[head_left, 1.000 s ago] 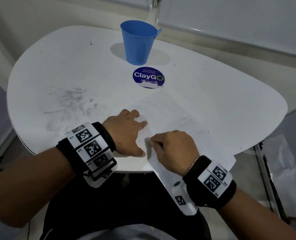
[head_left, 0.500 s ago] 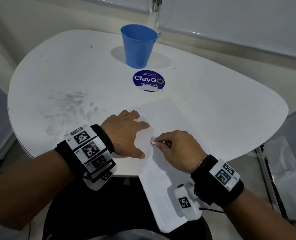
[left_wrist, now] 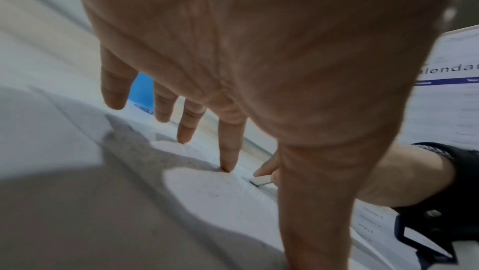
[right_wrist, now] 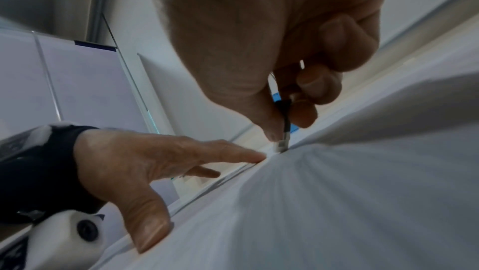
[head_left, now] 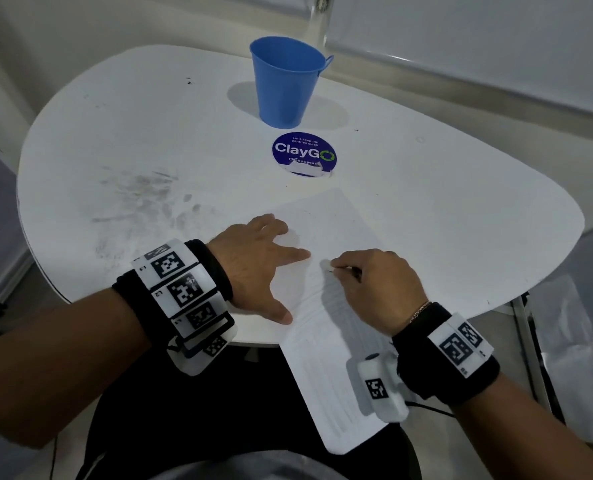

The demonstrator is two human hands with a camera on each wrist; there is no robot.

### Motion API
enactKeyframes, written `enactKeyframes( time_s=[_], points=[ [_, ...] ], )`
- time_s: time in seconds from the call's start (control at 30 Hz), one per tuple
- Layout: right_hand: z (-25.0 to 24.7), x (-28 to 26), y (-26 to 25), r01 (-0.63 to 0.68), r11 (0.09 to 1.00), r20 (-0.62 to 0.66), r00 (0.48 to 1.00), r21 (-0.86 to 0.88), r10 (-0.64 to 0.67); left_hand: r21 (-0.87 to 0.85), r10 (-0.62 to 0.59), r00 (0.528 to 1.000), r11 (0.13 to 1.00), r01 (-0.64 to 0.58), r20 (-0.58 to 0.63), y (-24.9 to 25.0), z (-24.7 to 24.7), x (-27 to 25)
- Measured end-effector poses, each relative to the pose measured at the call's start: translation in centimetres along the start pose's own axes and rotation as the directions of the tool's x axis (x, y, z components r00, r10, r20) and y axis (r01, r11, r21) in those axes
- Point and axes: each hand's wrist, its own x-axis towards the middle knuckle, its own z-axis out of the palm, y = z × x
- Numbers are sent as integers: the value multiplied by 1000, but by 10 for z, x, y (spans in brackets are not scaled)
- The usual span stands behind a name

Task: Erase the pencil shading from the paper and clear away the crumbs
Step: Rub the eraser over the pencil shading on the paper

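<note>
- The paper point(head_left: 336, 237) lies on the white table point(head_left: 149, 140); its near end overhangs the table's front edge.
- The left hand point(head_left: 253, 268) rests flat on the sheet's left part, fingers straight and spread, index tip and thumb pressing down; it holds nothing.
- The right hand point(head_left: 378, 285) pinches a small white eraser point(head_left: 325, 264) between thumb and fingertips; the other fingers are curled.
- The eraser touches the paper just beside the left index fingertip.
- In the right wrist view the eraser point(right_wrist: 279, 147) has a dark band above its white tip.
- Pencil shading on the sheet is too faint to make out.
- A blue bucket point(head_left: 288, 81) stands at the far side, well apart.
- A round blue sticker point(head_left: 303, 155) sits between bucket and paper.
- Grey smudges point(head_left: 142, 202) mark the table left of the hands.
</note>
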Motion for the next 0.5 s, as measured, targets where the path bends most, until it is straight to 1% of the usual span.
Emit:
enactKeyframes(
  time_s=[0.1, 0.23, 0.27, 0.3, 0.37, 0.4, 0.43, 0.5],
  points=[
    [1, 0, -4, 17, 1000, -11, 1000, 25, -17, -38, 22, 998, 999, -20, 59, 1, 2, 1],
    [2, -12, -17, 120, 992, 82, 989, 35, -123, -16, -3, 996, 1000, 5, 85, 7, 0, -2],
    [1, -14, -18, 130, 991, 90, 987, 24, -132, -7, -8, 996, 1000, 9, 86, 8, -1, -2],
    [0, -13, -17, 120, 993, 78, 990, -6, -119, 1, -10, 996, 1000, 10, 87, 8, -1, -2],
    [-5, -4, -9, 40, 997, 20, 999, -68, -39, 11, -8, 996, 1000, 7, 90, 8, -1, -3],
    [-7, -1, -7, -2, 997, -12, 1000, -78, 1, 15, -8, 996, 1000, 7, 90, 7, 0, -3],
    [-6, 0, -6, -13, 997, -30, 999, -78, 11, 19, -9, 996, 1000, 7, 88, 7, 0, -2],
    [1, -6, -14, 51, 997, -1, 999, -56, -52, 30, -11, 996, 1000, 9, 88, 7, 1, -2]
  ],
)
